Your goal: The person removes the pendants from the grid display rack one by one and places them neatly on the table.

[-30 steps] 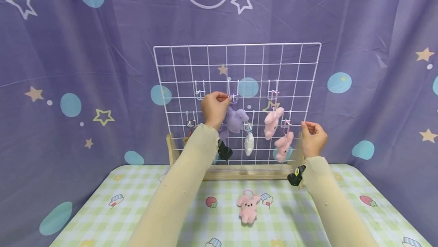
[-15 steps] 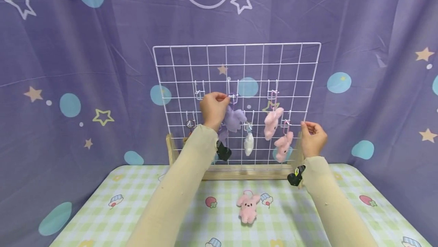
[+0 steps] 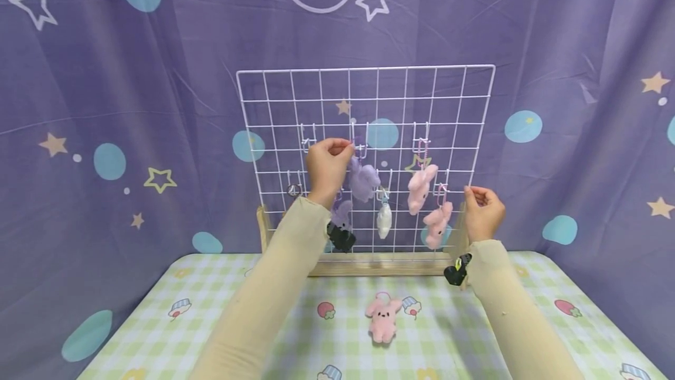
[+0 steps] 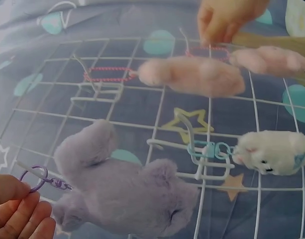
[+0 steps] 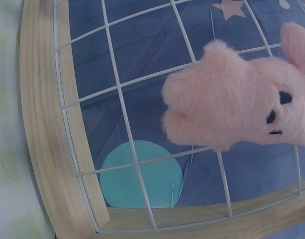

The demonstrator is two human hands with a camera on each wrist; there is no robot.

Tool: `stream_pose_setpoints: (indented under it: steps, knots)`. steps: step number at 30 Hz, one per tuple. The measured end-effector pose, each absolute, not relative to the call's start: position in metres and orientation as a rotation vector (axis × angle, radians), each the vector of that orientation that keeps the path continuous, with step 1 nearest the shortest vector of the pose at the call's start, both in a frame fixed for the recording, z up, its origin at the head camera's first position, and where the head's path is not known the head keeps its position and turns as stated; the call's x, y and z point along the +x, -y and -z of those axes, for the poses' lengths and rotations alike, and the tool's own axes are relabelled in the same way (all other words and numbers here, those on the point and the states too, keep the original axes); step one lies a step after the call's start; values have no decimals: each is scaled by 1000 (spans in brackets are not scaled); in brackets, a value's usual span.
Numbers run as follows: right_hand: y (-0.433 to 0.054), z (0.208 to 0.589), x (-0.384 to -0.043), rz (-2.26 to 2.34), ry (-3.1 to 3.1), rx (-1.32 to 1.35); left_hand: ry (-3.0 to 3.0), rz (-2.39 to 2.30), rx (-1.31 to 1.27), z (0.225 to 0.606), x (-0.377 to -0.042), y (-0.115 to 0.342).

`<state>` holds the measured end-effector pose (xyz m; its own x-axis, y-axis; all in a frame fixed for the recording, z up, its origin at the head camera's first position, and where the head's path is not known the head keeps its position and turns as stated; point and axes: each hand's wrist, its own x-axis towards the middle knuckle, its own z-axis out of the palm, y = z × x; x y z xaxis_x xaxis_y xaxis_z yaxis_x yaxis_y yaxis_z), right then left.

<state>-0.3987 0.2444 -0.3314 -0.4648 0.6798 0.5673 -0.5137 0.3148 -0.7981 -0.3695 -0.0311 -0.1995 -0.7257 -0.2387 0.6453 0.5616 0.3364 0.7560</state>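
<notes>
The relation that matters is between the purple ring [image 4: 46, 178] and the white hook [image 3: 361, 149]: the left hand [image 3: 327, 170] has thumb and finger pinched on the ring, right at the hook. Whether the hook's tip passes through it cannot be told. The purple toy [image 3: 364, 181] hangs about midway between the left and right edges of the wire rack [image 3: 364, 68], just below the left hand and toward the rack's right edge. That hand is much the nearer; the right hand [image 3: 484, 214] has its fingertips pinched on the rack's right edge.

The toy's long axis runs steeply down from the ring. Its ringed end points to the rack's top edge, its other end toward the bottom right corner. Which way its face looks is unclear.
</notes>
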Motion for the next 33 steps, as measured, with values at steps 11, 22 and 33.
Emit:
stream_pose_setpoints:
  steps: [11, 22, 33]
  knots:
    - [-246, 332, -400, -1401, 1508, -163, 1902, 1510, -321, 200, -355, 33]
    - [-244, 331, -399, -1402, 1511, -160, 1854, 1522, -399, 210, -344, 34]
    - [-244, 332, -400, -1410, 1507, -158, 1908, 1665, -457, 229, -331, 34]
